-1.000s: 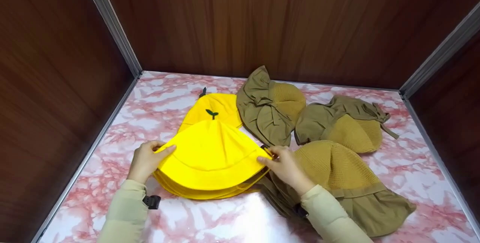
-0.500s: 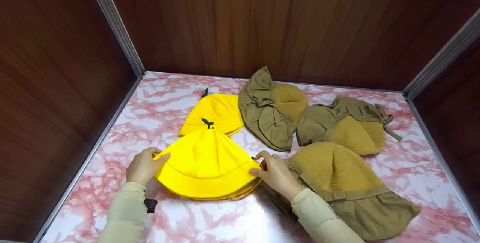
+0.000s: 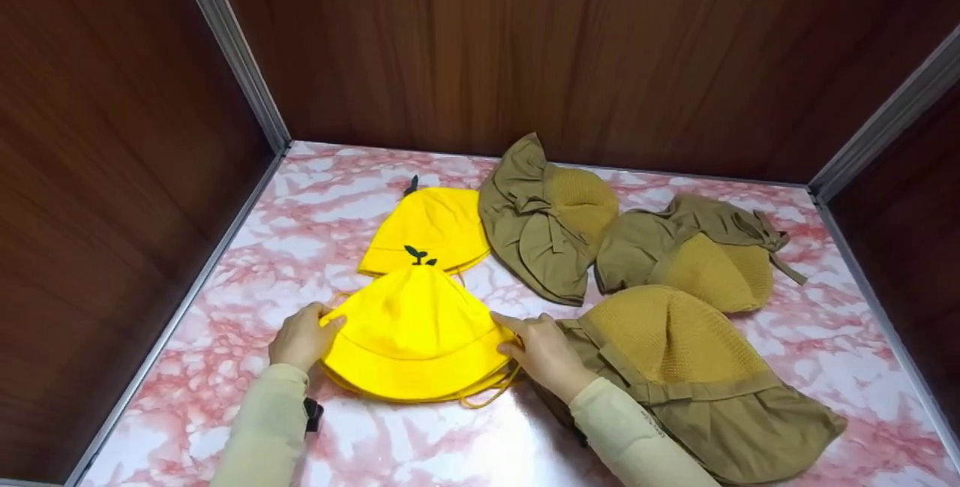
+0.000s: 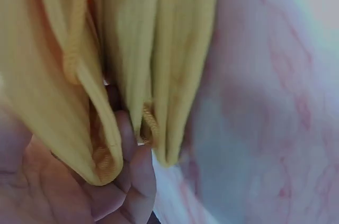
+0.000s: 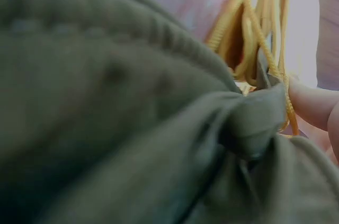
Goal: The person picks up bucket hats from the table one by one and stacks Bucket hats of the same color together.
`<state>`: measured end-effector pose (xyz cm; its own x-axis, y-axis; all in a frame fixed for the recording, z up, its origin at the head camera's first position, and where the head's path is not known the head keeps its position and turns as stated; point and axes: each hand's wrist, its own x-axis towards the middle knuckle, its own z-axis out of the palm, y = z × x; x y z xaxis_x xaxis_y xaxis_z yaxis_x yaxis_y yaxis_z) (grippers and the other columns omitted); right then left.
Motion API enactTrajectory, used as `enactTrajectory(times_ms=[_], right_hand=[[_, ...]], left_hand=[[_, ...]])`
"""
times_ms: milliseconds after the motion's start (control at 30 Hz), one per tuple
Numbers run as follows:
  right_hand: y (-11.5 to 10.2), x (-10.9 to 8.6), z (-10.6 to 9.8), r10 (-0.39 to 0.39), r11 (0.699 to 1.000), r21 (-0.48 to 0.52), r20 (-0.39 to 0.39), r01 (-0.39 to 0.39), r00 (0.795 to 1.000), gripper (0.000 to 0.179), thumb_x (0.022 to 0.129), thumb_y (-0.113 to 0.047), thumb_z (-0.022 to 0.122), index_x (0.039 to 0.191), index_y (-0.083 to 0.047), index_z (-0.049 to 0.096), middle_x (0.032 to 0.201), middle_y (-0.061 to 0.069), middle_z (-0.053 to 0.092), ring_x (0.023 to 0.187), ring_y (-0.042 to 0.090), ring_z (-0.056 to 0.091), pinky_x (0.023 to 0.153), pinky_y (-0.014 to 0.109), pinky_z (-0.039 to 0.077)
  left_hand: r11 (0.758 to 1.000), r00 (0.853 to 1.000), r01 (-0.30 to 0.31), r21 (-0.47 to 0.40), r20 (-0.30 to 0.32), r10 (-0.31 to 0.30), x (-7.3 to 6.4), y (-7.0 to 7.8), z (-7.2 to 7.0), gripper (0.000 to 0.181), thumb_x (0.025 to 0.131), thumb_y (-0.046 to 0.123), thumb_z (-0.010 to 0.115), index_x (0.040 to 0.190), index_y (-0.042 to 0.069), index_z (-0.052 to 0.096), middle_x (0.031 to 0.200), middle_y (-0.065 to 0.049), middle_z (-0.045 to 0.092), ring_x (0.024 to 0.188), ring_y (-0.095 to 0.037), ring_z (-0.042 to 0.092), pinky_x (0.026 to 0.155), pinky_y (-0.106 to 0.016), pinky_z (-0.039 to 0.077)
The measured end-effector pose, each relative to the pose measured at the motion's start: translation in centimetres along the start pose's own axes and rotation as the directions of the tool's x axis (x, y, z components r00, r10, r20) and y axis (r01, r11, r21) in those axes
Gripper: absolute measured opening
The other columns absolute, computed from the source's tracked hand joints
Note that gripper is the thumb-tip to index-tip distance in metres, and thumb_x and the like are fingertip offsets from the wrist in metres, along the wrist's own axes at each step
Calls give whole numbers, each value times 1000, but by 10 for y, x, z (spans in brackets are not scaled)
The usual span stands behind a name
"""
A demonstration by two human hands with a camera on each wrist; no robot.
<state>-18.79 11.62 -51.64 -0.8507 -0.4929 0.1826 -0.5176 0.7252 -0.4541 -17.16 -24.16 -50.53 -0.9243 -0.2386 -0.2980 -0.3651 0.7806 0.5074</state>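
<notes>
A yellow bucket hat [image 3: 420,314] with a dark green sprout on its crown lies at the front, folded flat, over at least one more yellow hat. My left hand [image 3: 301,337] pinches its left edge, thumb on top. In the left wrist view two folded yellow brims [image 4: 175,75] show, with fingers [image 4: 140,176] reaching between them. My right hand [image 3: 551,352] pinches the right edge of the yellow hat, beside the nearest khaki hat. In the right wrist view the khaki hat's bow [image 5: 254,118] hides most of that hand; yellow cords [image 5: 265,33] hang beyond.
Another yellow hat [image 3: 427,228] lies just behind. Khaki hats with mesh crowns lie at the back [image 3: 540,224], at the right [image 3: 690,254] and at the front right [image 3: 690,382]. Dark wood panels [image 3: 525,52] enclose the pink marbled tabletop [image 3: 247,247].
Both hands have brought the yellow hat down and nearer, closing the gap over the yellow brim beneath. A second sprout now shows by the first. The right hand has shifted left.
</notes>
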Motion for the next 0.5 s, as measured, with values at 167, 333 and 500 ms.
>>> enactTrajectory(times_ms=[167, 333, 500], right_hand=[[1, 2, 3, 33, 999, -34, 33, -32, 999, 46, 87, -20, 75, 130, -9, 65, 92, 12, 75, 78, 22, 64, 81, 43, 52], [2, 3, 5, 48, 997, -56, 43, -46, 998, 44, 86, -18, 76, 128, -10, 66, 101, 13, 75, 83, 25, 66, 74, 39, 50], [1, 4, 8, 67, 997, -40, 52, -65, 996, 44, 86, -18, 76, 128, -11, 66, 96, 14, 74, 78, 24, 58, 69, 36, 48]], left_hand=[[1000, 1000, 19, 17, -6, -19, 2, 3, 4, 47, 100, 40, 54, 133, 5, 55, 132, -20, 61, 119, -40, 57, 96, -60, 45], [999, 1000, 9, 47, 6, -10, 1, 7, 1, 51, 100, 41, 55, 135, 4, 54, 135, -22, 59, 121, -42, 56, 96, -60, 46], [996, 999, 14, 92, 34, -17, -4, 9, -8, 52, 98, 40, 58, 134, 2, 55, 134, -22, 59, 120, -43, 56, 96, -60, 46]])
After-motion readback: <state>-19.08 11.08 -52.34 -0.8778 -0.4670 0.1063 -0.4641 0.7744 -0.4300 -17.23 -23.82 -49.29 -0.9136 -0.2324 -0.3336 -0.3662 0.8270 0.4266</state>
